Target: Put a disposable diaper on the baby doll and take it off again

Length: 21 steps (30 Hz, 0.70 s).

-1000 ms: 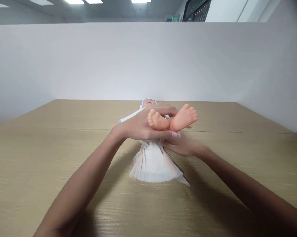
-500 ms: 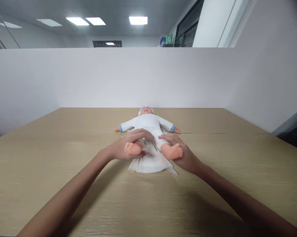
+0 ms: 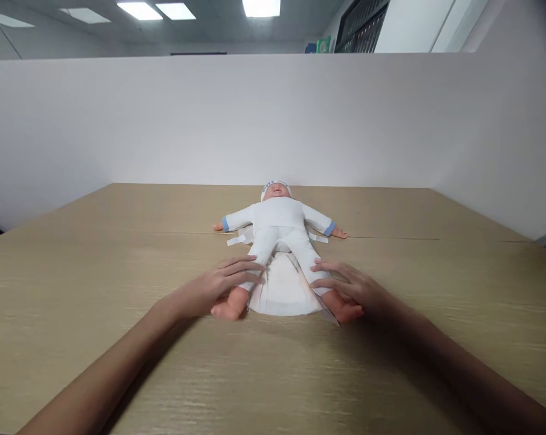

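Observation:
A baby doll (image 3: 279, 212) in a white suit with blue cuffs and a white cap lies on its back, arms spread and legs apart. Beneath its hips an unfolded diaper (image 3: 286, 290) extends toward me between the legs, its white side tabs (image 3: 237, 240) sticking out at the waist. My left hand (image 3: 231, 281) rests with outstretched fingers on the doll's lower leg at the left. On the other lower leg lies my right hand (image 3: 347, 283), its fingers also extended and slightly apart. Both bare doll feet point toward me, resting at the table.
The wooden table (image 3: 173, 374) carries the doll near its middle, with a thin seam running across it. A white partition (image 3: 273, 121) rises behind the far edge, and a wall stands on the right.
The doll's legs, raised in my hands before, have come down and spread apart. My hands have moved outward and loosened on the legs. The view has tilted down a little.

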Each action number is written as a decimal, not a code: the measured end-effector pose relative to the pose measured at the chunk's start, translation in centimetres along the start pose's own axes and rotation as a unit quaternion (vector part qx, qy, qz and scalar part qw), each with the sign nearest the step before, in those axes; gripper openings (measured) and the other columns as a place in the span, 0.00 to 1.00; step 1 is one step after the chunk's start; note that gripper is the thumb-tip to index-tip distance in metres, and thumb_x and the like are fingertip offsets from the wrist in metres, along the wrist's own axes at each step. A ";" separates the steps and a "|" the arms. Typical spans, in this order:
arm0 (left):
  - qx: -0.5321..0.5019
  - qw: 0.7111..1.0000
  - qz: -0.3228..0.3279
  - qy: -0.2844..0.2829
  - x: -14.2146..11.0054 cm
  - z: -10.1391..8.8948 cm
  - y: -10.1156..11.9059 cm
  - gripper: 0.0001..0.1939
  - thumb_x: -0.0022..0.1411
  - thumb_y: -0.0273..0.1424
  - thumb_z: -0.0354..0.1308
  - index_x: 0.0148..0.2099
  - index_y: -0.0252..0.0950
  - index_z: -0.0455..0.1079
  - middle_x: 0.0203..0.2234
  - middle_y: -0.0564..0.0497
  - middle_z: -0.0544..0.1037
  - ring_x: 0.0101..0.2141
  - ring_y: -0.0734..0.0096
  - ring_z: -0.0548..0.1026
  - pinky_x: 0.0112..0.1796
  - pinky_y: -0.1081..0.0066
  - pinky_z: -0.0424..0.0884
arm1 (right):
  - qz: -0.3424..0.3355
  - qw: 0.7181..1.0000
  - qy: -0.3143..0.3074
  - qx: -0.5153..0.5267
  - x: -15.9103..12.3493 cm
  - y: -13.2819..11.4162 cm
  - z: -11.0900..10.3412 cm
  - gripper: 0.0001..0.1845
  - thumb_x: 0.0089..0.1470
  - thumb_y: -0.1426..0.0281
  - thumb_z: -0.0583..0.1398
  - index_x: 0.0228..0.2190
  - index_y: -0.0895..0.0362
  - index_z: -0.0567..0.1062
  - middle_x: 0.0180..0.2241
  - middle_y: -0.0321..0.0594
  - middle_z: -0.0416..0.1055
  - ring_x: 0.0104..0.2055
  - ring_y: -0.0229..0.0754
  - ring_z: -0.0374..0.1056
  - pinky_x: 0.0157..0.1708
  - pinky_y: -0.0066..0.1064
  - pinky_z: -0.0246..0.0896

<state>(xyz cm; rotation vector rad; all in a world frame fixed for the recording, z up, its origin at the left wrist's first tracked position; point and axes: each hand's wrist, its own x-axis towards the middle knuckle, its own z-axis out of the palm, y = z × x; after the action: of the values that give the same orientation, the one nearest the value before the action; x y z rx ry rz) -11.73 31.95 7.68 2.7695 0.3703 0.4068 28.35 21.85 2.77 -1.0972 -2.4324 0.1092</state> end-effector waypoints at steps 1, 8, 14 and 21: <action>0.007 1.000 0.002 -0.009 0.0 0.0 0.0 0.41 0.58 0.14 0.61 0.72 0.43 0.68 0.74 0.42 0.68 0.74 0.50 0.64 0.69 0.42 0.70 | 0.007 1.000 -0.002 0.003 -0.1 -0.2 -0.1 0.28 0.68 0.79 0.54 0.61 0.46 0.78 0.70 0.46 0.68 0.74 0.52 0.63 0.67 0.49 0.70; -0.055 0.997 -0.039 -0.027 -0.5 -0.2 0.1 0.30 0.74 0.21 0.55 0.71 0.49 0.70 0.75 0.49 0.66 0.76 0.54 0.61 0.72 0.46 0.67 | 0.017 0.999 -0.008 0.034 -0.9 0.6 -0.4 0.30 0.70 0.76 0.57 0.66 0.38 0.76 0.72 0.40 0.67 0.72 0.51 0.67 0.65 0.44 0.73; -0.013 0.991 -0.133 0.004 1.2 0.9 3.5 0.29 0.75 0.48 0.61 0.72 0.46 0.64 0.70 0.46 0.71 0.71 0.46 0.67 0.66 0.47 0.73 | 0.041 0.996 -0.008 0.076 0.1 -0.1 -2.0 0.22 0.74 0.72 0.53 0.56 0.43 0.83 0.68 0.38 0.73 0.69 0.50 0.71 0.72 0.50 0.65; 0.103 0.981 -0.159 0.041 2.7 3.1 4.1 0.08 0.74 0.32 0.60 0.53 0.39 0.72 0.58 0.42 0.76 0.57 0.46 0.71 0.58 0.46 0.74 | 0.059 0.992 0.055 -0.098 1.4 -5.0 1.0 0.27 0.67 0.53 0.65 0.59 0.57 0.75 0.62 0.57 0.74 0.67 0.64 0.69 0.72 0.64 0.58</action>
<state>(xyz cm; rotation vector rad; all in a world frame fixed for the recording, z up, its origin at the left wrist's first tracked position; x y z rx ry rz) -7.36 28.17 6.86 2.8246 0.9066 0.4221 23.67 19.62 3.72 -1.2980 -2.3166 -0.1515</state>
